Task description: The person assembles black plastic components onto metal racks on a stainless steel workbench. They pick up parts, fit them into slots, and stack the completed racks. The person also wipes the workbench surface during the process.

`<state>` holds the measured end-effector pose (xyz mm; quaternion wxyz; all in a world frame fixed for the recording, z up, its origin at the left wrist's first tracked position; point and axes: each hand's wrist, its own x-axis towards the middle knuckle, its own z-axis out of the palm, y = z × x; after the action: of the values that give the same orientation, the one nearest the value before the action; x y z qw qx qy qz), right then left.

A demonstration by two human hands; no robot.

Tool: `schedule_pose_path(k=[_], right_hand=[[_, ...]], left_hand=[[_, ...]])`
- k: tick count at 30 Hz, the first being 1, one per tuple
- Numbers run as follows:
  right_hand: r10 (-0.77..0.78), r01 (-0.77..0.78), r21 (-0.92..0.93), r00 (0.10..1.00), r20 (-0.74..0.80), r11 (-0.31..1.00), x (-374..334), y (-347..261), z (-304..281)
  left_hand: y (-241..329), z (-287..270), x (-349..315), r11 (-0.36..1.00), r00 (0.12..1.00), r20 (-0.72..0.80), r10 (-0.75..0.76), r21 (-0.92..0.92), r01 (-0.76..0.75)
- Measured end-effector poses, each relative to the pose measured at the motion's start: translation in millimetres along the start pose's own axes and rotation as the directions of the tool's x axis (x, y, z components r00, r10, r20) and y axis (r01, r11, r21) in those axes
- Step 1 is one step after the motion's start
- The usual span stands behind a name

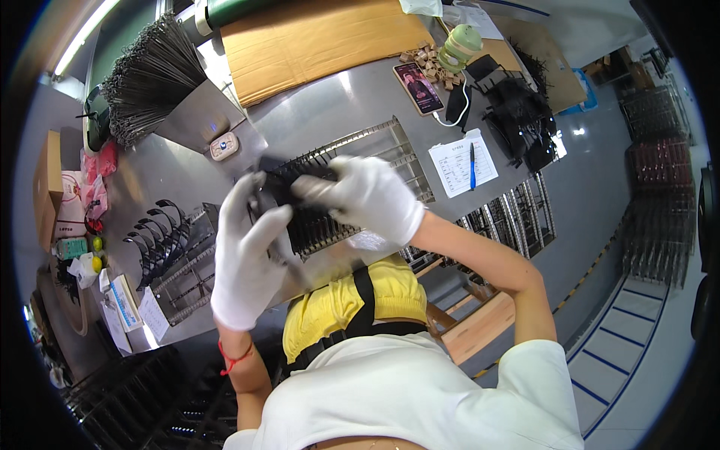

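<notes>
While both gloved hands meet over the middle of the steel tabletop (360,97), a small black part (271,193) sits pinched between them. The left hand (246,259) curls up from below, its grip clenched on the part's lower edge — thumb and fingers wrapped round it. The right hand (367,196) comes across from the other side, grasping the same black part from the top, fingers bent over it. Directly beneath the hands lies a wire rack (367,161) lined with dark pieces, and the part is held just above its left end.

Off to the left, a second rack (180,262) carries a row of curved black pieces (157,236). Further back, a bundle of thin metal rods (150,75) fans out beside a sheet of brown cardboard (322,41). To the right — a phone (418,88), a green cup (459,46), and a paper form (461,163) with a blue pen (472,165) on it.
</notes>
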<state>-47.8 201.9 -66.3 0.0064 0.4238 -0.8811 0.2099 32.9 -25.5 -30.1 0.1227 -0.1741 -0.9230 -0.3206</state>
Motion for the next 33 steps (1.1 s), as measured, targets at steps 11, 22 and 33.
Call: schedule_pose_path(k=[11,22,33], right_hand=[[0.37,-0.365,-0.081,0.927,0.055,0.927,-68.7,24.4,106.3],[0.67,-0.667,0.119,0.742,0.019,0.735,-54.3,4.0,78.6],[0.387,-0.367,0.904,0.818,0.426,-0.219,-110.1,21.1,-28.7]], left_hand=[[-17.0,4.9,-17.1,0.702,0.721,-0.595,-0.356,-0.68,-0.214],[-9.8,36.4,-9.8,0.758,0.793,-0.519,-0.318,-0.641,-0.116],[19.6,119.6,32.6,0.542,0.954,-0.157,-0.254,-0.84,0.005]])
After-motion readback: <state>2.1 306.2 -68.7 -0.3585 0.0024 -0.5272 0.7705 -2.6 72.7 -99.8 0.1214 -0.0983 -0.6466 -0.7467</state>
